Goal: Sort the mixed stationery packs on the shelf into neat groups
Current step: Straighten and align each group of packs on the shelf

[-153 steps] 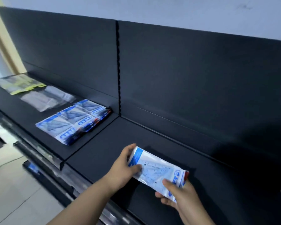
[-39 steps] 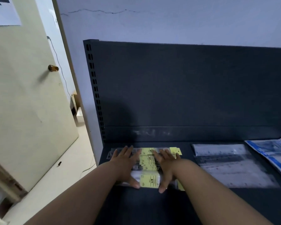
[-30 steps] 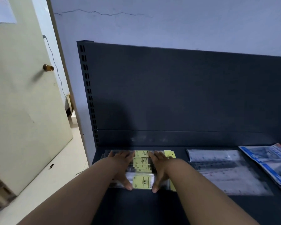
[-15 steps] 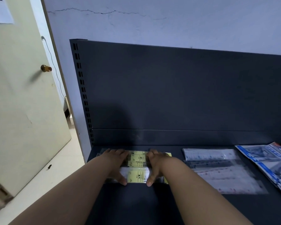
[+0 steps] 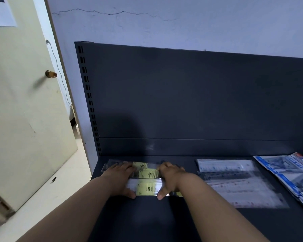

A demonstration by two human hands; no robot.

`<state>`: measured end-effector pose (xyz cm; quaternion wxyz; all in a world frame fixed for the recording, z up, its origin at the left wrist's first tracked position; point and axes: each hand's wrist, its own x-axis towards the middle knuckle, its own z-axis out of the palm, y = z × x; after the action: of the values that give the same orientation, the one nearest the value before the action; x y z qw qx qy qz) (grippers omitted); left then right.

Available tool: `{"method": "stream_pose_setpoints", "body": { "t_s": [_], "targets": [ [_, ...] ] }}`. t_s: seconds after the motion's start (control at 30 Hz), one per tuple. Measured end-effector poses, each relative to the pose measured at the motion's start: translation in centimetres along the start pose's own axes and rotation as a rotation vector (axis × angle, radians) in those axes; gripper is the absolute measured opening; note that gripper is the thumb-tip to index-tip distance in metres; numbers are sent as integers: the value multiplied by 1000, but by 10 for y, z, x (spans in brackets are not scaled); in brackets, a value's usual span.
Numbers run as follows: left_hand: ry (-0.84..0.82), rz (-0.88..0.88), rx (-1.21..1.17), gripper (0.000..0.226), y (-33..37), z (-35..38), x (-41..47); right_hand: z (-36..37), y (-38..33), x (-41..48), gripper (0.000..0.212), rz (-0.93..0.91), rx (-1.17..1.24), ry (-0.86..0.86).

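Here the step in hand looks like squaring up one group: the yellow-label packs lie in a fanned stack at the far left end of the dark shelf, close to the back panel. The left hand and the right hand rest on the stack from either side, fingers stretched flat over the clear wrappers and thumbs set against the near edge. Neither hand is closed round anything. The packs overlap unevenly, the rear ones stepped away from the front one.

As I judge it, the next move calls for gentle inward pressure from both sides so the slippery wrappers slide into line without buckling, and a gap kept from the clear ruler packs just to the right. Beyond those lie the blue and white packs, partly out of view at the right edge. So three groups are already set apart.

Each yellow label carries a bold dark mark and fine print, too small to read. The blue packs show white lettering, also unreadable
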<state>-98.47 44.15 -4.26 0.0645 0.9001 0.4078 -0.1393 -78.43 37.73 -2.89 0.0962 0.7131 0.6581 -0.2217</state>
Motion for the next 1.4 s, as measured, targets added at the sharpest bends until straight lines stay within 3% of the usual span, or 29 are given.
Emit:
{"method": "stream_pose_setpoints", "body": {
  "t_s": [0.27,0.47,0.77,0.93,1.1,1.4],
  "targets": [
    [68,-35,171,103,8,0,1,-3,-5,0,109,-2,-114,20],
    [-6,-37,108,101,6,1,7,-2,-6,2,104,-1,-67,-20],
    [9,-22,148,104,9,-9,8,-6,-11,8,106,-8,-200,-6],
    [-60,-12,66,110,5,-10,10,-9,-13,11,103,10,-178,-48],
    [-19,42,209,114,4,-14,18,-10,-11,12,103,10,-134,-41],
    [-72,2,213,105,8,-19,20,-10,-12,7,98,3,-117,-25]
  ]
}}
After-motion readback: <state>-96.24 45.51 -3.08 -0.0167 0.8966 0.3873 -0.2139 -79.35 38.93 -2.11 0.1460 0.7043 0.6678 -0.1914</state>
